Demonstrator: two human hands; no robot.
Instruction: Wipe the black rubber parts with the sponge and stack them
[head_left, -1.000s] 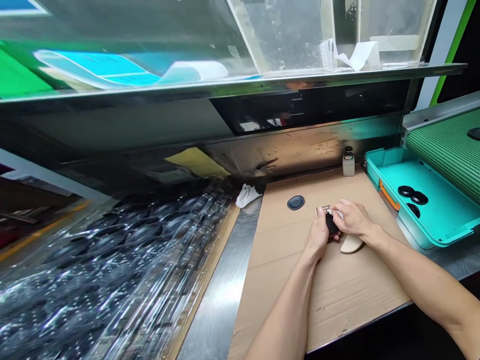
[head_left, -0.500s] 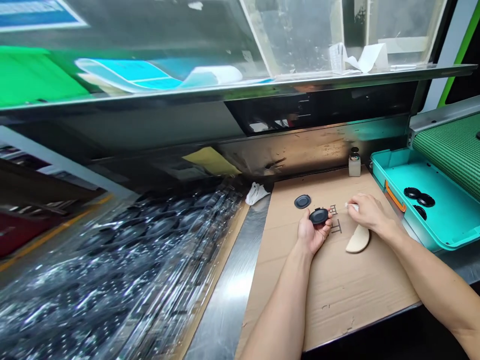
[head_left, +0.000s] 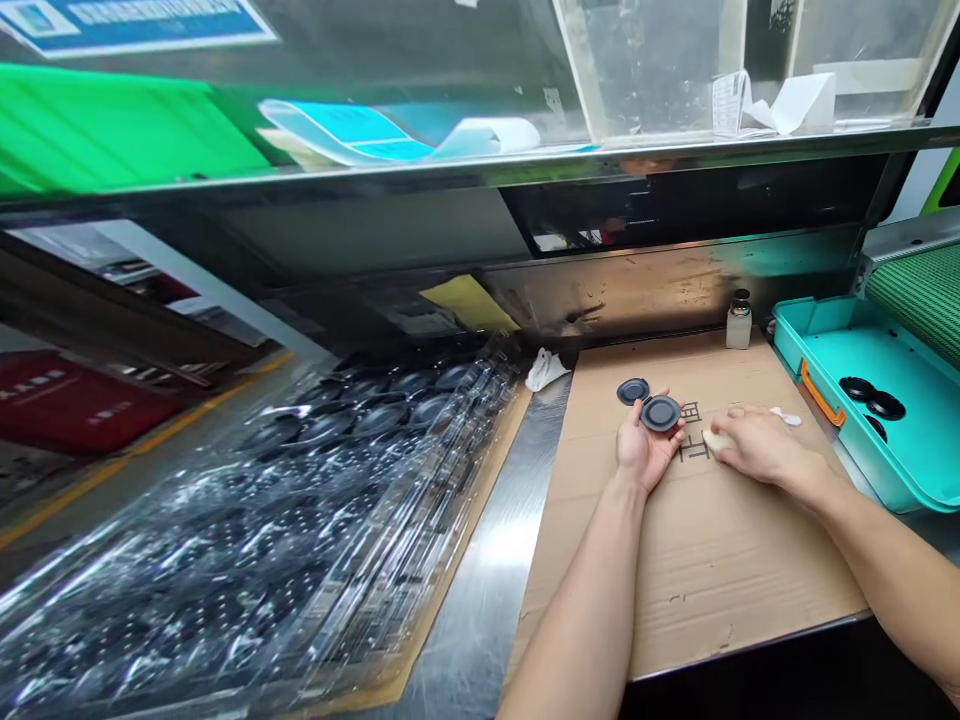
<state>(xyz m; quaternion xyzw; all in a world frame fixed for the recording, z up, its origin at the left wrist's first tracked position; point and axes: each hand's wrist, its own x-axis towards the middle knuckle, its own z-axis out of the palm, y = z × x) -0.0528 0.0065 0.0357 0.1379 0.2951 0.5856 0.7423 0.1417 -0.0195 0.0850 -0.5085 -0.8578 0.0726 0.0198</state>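
My left hand (head_left: 643, 450) holds a round black case (head_left: 661, 412), like a makeup compact, tilted with its ringed face up. Just behind it, a second black disc (head_left: 633, 390) lies on the cardboard sheet (head_left: 720, 570); its edge is close to the held one. Fingers bent, my right hand (head_left: 761, 445) grips a beige puff (head_left: 717, 440), mostly hidden under the fingers, above the printed marks on the cardboard. Beyond the right knuckles rests a small white piece (head_left: 785, 416), too small to name.
A small bottle with a dark cap (head_left: 739, 322) stands at the cardboard's back edge. To the right, a teal tray (head_left: 926, 480) holds several black discs beside a green conveyor belt (head_left: 919, 300). On the left are stacked clear plastic trays (head_left: 315, 540) of black rounds. Crumpled white tissue (head_left: 546, 370) lies between.
My right hand has let go of the small white piece and taken hold of the beige puff, which lay on the cardboard. The case in my left hand is turned more upward. The view has shifted left.
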